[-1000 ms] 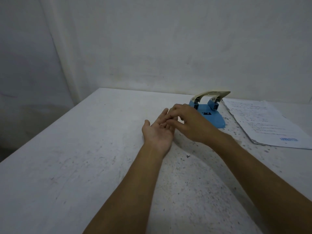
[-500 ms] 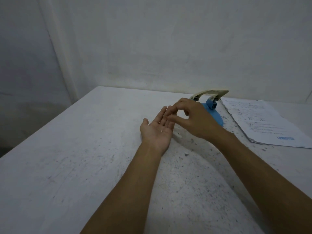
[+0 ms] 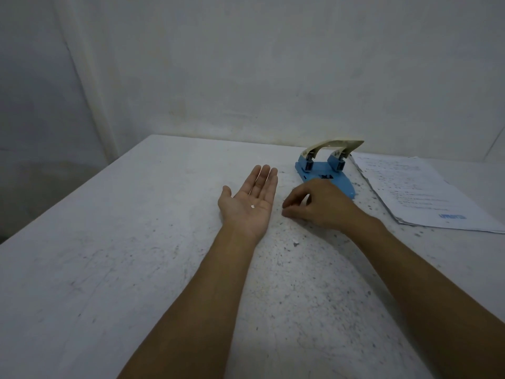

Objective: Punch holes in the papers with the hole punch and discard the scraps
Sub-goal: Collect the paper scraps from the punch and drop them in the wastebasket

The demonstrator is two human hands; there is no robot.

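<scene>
A speckled white table (image 3: 114, 269) meets a pale wall (image 3: 246, 64).

Left hand (image 3: 250, 205) palm-up, scrap (image 3: 252, 206) on it; right hand (image 3: 319, 205) fingers (image 3: 285, 213) pinching at table (image 3: 109, 255).

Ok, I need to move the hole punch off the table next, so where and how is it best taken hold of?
Probably by the blue base of the hole punch, pinched across its two long sides from above. The base lies flat and looks solid, while the cream lever stands raised and would likely swing if lifted by it. Come from the near side, where the right hand already is; the papers lie to its right.
</scene>
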